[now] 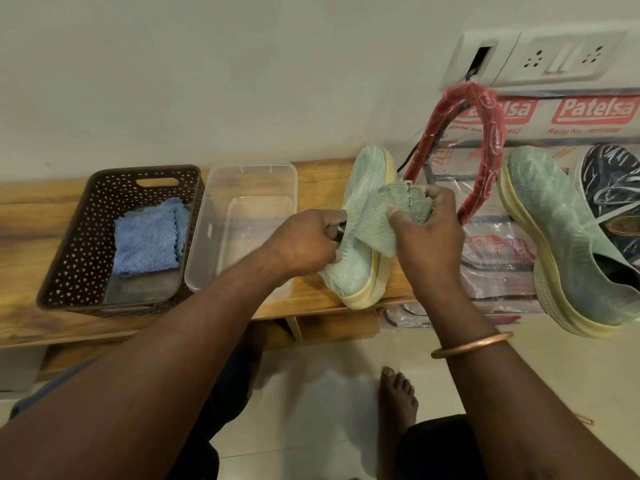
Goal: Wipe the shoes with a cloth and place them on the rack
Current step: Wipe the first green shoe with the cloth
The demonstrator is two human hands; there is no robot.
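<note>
**Cloth meeting the mint shoe on the wooden tabletop**

In the head view, the left hand (304,242) is gripping a mint-green shoe (363,178) at its opening, with its fingers curled around the collar. The shoe is resting on the wooden tabletop (34,209), tipped on its side, with its pale yellow sole facing right. The right hand (427,233) is pinching a greenish cloth (391,209) between thumb and curled fingers and is pressing it against the shoe's upper. A copper bangle (471,344) is sitting on the right wrist.

To the left on the tabletop, a clear plastic container (249,166) is standing just beside a brown perforated basket (86,237), and a folded blue cloth (149,240) is lying inside the basket.

To the right, a second mint shoe (554,230) is lying on a printed plastic bag (502,271) with a red handle (485,140), touching a dark shoe (613,181) at the frame's edge. A bare foot (398,400) is resting on the tiled floor below.
</note>
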